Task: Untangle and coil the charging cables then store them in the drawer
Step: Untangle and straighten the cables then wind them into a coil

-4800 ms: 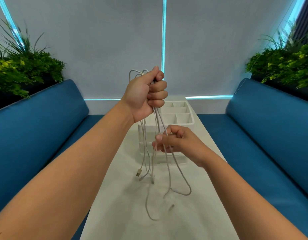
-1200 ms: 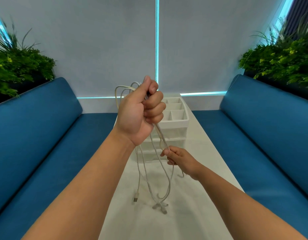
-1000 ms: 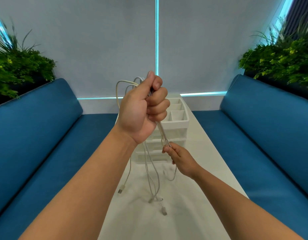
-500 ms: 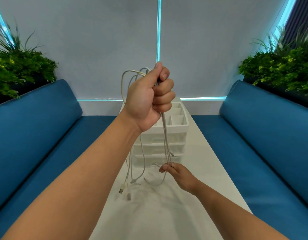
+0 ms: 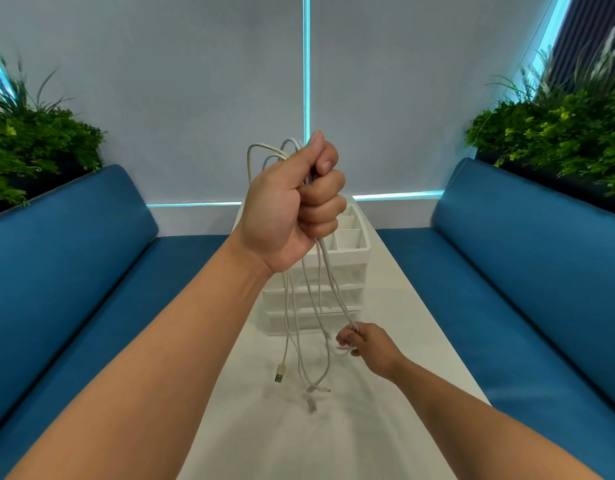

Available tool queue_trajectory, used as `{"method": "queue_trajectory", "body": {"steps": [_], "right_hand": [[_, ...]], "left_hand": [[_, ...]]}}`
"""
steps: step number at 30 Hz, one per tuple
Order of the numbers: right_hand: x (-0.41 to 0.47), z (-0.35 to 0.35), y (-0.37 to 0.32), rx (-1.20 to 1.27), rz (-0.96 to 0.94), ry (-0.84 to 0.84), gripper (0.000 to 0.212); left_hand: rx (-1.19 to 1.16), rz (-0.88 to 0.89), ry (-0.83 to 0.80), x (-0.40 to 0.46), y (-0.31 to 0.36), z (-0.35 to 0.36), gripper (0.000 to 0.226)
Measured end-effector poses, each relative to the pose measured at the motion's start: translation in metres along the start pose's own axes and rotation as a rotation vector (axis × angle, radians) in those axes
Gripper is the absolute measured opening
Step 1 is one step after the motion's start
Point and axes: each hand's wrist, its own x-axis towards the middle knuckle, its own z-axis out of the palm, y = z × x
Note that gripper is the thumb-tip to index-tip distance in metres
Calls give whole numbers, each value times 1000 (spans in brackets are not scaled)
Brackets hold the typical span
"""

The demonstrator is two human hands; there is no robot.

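Left hand (image 5: pixel 292 206): raised above the worktop, the grip a tight fist round the bunched cables (image 5: pixel 316 292), thumb up along the side; short loops arch out over the top of the fist.
Right hand (image 5: pixel 365 344): low, near the worktop and in front of the organiser, its grip a pinch on one strand that runs taut and slanting down from the left fist.
Cables: white, several strands, hanging from the left fist in front of the organiser; whether they are knotted together cannot be told.
Plug (image 5: pixel 280 373): a USB end dangling free at the bottom of the leftmost strand, just above the worktop.
Other ends (image 5: pixel 318 389): a small cluster of connectors at the foot of the bundle, at or just above the surface, blurred.
Organiser (image 5: pixel 347 268): white, standing on the worktop behind the cables, open compartments on top, drawers stacked below, all of them closed.
Worktop (image 5: pixel 396 306): long, white, narrow, running away from the camera between two seats.
Seats (image 5: pixel 57 258): blue cushioned benches on either side.
Plants (image 5: pixel 555 123): green foliage behind each bench back.
Blinds (image 5: pixel 195 81): pale grey, behind the organiser.
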Motion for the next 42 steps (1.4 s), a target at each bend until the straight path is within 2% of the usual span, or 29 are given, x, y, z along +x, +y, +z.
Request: {"method": "queue_trajectory", "body": {"steps": [4,11,16,20,28,32,37,42], "right_hand": [[0,-6,-1,-29,29,81,21],[-6,-8,11,-254,21,-85,20],[-7,-2,9,-91,105,-25,15],[-13,-2,16,-199,36,-78,15],[-11,5,23,-155,69,-65,16],[-10,4,23,-129,78,-70,10],[-4,5,18,-221,50,-34,24],[-5,9,19,-83,8,24,24]], "left_hand": [[-14,13,10,-1,-1,0,39],[16,26,17,0,10,2,39],[35,9,6,3,12,3,39],[31,24,23,4,15,2,38],[11,17,31,8,17,0,39],[32,26,43,9,20,2,39],[36,40,34,12,24,4,39],[-5,54,30,13,26,4,39]]}}
